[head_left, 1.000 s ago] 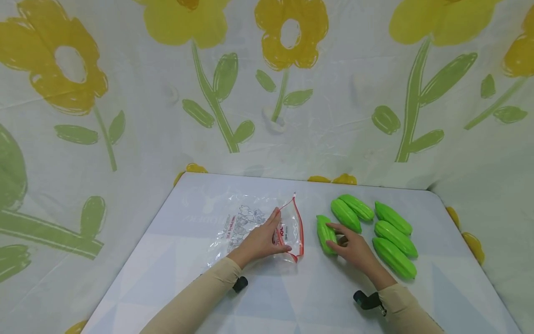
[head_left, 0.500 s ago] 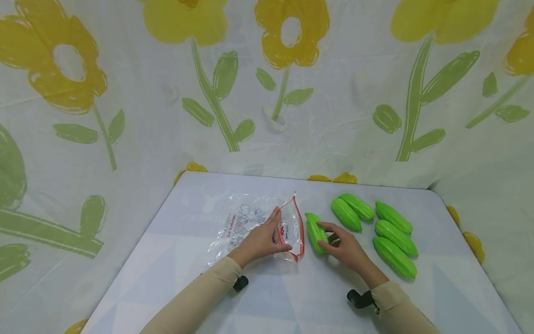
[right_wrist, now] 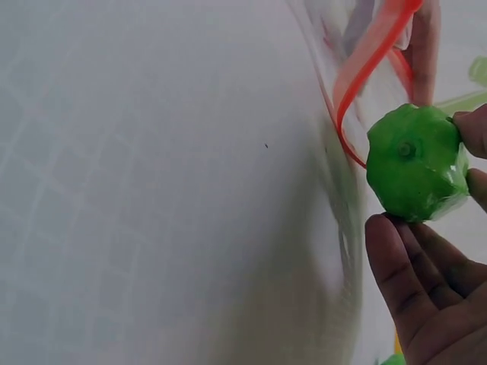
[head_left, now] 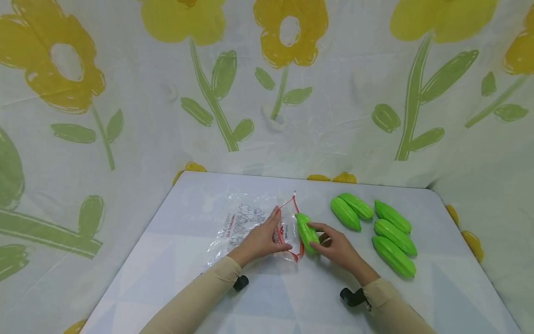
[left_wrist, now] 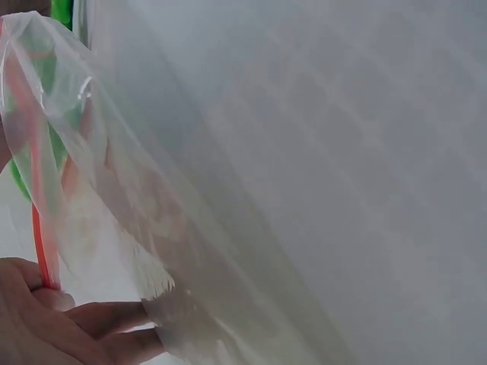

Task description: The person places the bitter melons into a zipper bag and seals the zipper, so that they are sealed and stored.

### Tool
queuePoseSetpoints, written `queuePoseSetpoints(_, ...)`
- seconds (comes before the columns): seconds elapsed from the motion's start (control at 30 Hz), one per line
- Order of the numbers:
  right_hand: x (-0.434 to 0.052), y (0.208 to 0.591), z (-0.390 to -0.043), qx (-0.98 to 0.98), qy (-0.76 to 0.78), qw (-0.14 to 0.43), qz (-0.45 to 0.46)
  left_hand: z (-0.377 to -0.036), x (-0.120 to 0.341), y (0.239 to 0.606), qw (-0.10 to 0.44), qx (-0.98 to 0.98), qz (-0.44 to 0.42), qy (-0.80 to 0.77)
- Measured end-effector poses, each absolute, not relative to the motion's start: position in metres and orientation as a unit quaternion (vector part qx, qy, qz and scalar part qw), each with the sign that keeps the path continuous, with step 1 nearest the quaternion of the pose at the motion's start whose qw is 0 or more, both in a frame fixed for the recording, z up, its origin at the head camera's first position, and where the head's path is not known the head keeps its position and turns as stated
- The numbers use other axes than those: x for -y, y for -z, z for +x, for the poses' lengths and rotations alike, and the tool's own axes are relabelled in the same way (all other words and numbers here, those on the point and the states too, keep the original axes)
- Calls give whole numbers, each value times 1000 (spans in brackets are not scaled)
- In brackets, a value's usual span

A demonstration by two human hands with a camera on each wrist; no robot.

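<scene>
A clear zip bag with a red zip strip and printed drawings lies on the table. My left hand holds its mouth apart, thumb and fingers spread at the red strip. My right hand grips a glossy green ribbed gourd between thumb and fingers, right at the bag's mouth. The right wrist view shows the gourd's lobed end beside the red strip. In the left wrist view, fingers touch the film. How far the gourd reaches into the bag is unclear.
Two more green gourds lie together at the back right of the table. Three others sit in a slanted row further right. A flower-printed curtain surrounds the table's back and sides.
My right hand has moved left with the gourd, from beside the loose gourds to the bag's red-edged mouth. My left hand and the bag have stayed in place.
</scene>
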State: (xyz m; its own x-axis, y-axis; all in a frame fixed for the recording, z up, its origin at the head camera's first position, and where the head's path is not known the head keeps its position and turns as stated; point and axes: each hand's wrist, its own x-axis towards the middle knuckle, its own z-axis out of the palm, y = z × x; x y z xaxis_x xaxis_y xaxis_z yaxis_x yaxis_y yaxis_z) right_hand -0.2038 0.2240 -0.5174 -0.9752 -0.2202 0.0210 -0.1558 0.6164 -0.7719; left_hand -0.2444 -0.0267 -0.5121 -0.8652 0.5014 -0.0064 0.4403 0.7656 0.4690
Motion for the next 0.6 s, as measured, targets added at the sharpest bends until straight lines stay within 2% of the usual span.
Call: queuePoseSetpoints(0.6, -209, 520, -218, -911, 400, 79, -64, -239, 12, 509, 76, -916, 263, -292)
